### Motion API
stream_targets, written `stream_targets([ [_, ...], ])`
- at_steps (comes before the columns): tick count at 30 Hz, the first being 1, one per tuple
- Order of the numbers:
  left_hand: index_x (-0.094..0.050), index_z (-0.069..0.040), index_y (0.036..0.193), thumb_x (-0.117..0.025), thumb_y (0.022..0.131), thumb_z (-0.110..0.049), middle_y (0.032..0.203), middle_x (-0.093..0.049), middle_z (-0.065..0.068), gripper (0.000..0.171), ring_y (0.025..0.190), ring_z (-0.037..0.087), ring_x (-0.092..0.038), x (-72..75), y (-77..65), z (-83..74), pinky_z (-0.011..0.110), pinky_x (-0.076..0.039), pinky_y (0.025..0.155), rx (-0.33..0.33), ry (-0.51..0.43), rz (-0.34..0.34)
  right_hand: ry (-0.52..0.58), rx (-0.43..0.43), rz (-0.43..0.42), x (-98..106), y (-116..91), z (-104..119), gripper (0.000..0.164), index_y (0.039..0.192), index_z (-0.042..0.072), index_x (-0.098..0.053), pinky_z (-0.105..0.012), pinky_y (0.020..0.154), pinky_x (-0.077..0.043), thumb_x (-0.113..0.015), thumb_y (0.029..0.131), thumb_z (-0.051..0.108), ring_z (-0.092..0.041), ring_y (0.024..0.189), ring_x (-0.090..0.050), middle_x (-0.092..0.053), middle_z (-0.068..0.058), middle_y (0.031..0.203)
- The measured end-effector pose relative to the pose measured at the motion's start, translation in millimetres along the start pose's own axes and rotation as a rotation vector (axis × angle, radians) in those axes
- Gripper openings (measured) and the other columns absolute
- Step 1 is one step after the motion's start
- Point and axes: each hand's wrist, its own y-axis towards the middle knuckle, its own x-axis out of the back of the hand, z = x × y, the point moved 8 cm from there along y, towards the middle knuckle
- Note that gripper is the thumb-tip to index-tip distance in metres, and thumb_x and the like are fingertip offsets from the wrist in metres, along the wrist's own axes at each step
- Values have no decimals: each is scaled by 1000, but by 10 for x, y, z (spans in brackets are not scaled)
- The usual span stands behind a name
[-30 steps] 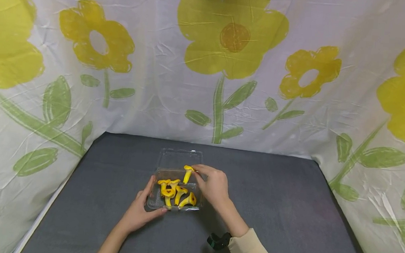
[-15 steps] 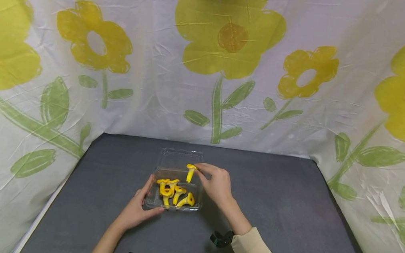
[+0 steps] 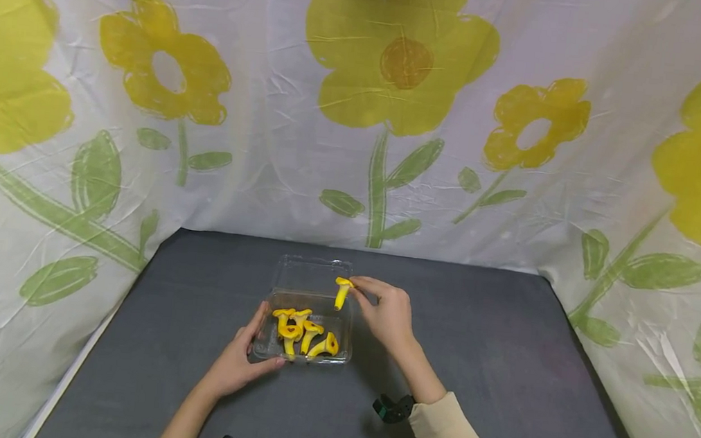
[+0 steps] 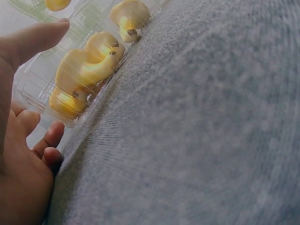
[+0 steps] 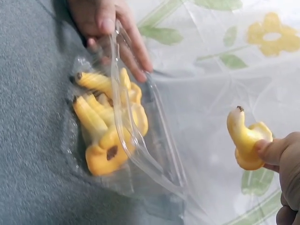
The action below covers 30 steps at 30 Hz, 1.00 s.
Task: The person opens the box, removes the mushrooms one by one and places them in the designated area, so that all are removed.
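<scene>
One mushroom (image 3: 342, 295) is pinched by the fingers of the right hand (image 3: 388, 318), above the clear tub (image 3: 344, 352); left hand (image 3: 234, 370) grips tub's left end. Apparent step: single-mushroom transfer, direction unclear. Next move calls for steady pinch, tub held still.

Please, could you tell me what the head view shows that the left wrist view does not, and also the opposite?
Only the head view: the right hand pinching a raised mushroom, the beige sleeve on that arm, and the black wrist device nearby.

Only the left wrist view: the palm side of the left hand, close up. A yellow piece is cut off at its top edge; I cannot tell which mushroom it is.

Both: the left hand at the clear container, yellow mushrooms inside, and the gray tabletop.
</scene>
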Motion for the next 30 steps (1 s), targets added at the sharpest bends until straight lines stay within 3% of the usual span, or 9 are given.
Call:
stream_targets([
  [4, -12, -22, 173, -88, 87, -40, 157, -44, 16, 117, 101, 23, -41, -21, 9, 12, 35, -35, 76, 4, 1, 9, -8, -25, -8, 72, 4, -82, 22, 111, 10, -85, -22, 50, -31, -87, 89, 12, -8, 51, -49, -81, -5, 110],
  [9, -11, -21, 173, -88, 87, -42, 167, -35, 15, 117, 113, 27, -45, -25, 10, 18, 37, -36, 79, 11, 3, 13, -15, -56, -12, 161, 15, -198, 22, 113, 9, -85, -22, 49, -27, -85, 91, 13, 0, 47, -22, -81, -7, 111],
  [12, -11, -20, 173, -88, 87, -42, 170, -31, 14, 117, 117, 30, -46, -19, 4, 9, 38, -36, 79, 19, 0, 14, -27, -75, -14, 211, 19, -270, 22, 114, 9, -84, -22, 47, -25, -84, 92, 13, 3, 46, -15, -81, -8, 111],
  [23, -11, -21, 173, -88, 86, -43, 166, -37, 14, 118, 111, 28, -44, -14, 6, 18, 38, -36, 79, 42, 5, 16, -65, -82, -55, 355, 1, -502, 24, 114, 7, -84, -23, 45, -22, -86, 90, 9, 11, 47, -7, -81, -12, 108],
  [30, -11, -22, 173, -88, 86, -44, 170, -33, 11, 118, 109, 26, -43, -15, 9, 22, 38, -36, 80, 42, -2, 19, -73, -166, -10, 308, -53, -752, 24, 116, 8, -84, -23, 46, -20, -84, 92, 12, 2, 44, -11, -80, -11, 110],
])
